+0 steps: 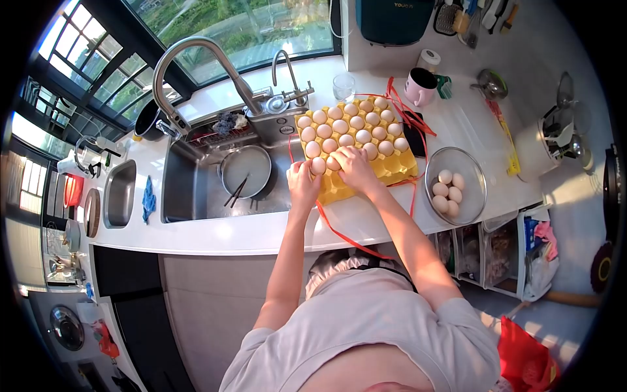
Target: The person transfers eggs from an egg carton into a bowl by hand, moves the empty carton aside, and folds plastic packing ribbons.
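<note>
A yellow egg tray [400, 168] filled with eggs in most of its rows lies on the counter right of the sink; its near cups hold none. My left hand [304, 183] is at the tray's near left corner, its fingers closed on an egg [318, 166]. Beside it, my right hand [353, 168] reaches over the near rows with its fingers curled on another egg [333, 163]. A glass bowl [482, 189] with several eggs [441, 189] stands to the right of the tray. Red ribbon [339, 236] runs around the tray and over the counter edge.
In the steel sink [196, 196] at the left sits a pot [247, 171] with dark chopsticks, below a tall faucet [215, 49]. Behind the tray stand a glass [343, 86] and a pink mug [420, 88]. A utensil holder [537, 149] is at the right.
</note>
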`<state>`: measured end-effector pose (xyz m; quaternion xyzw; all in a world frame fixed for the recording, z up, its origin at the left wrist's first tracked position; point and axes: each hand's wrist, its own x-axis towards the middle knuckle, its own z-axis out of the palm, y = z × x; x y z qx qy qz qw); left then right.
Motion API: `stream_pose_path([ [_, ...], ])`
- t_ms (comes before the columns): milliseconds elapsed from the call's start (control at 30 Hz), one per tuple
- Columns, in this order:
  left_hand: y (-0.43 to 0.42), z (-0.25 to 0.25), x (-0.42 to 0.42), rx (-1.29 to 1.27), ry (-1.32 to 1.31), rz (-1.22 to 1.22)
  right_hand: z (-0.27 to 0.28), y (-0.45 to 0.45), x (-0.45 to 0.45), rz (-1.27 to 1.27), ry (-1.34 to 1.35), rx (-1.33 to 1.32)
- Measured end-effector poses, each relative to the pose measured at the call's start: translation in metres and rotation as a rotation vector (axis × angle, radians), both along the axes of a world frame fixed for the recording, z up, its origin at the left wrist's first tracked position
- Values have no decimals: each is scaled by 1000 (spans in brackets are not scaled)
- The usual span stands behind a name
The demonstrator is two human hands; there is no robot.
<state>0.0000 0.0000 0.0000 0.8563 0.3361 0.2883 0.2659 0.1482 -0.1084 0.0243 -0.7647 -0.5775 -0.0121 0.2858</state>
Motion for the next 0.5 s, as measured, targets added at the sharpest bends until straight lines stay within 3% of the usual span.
stream_pose_path([
  [500,17,17,3,72,6,-181,9,6,10,35,46,-16],
])
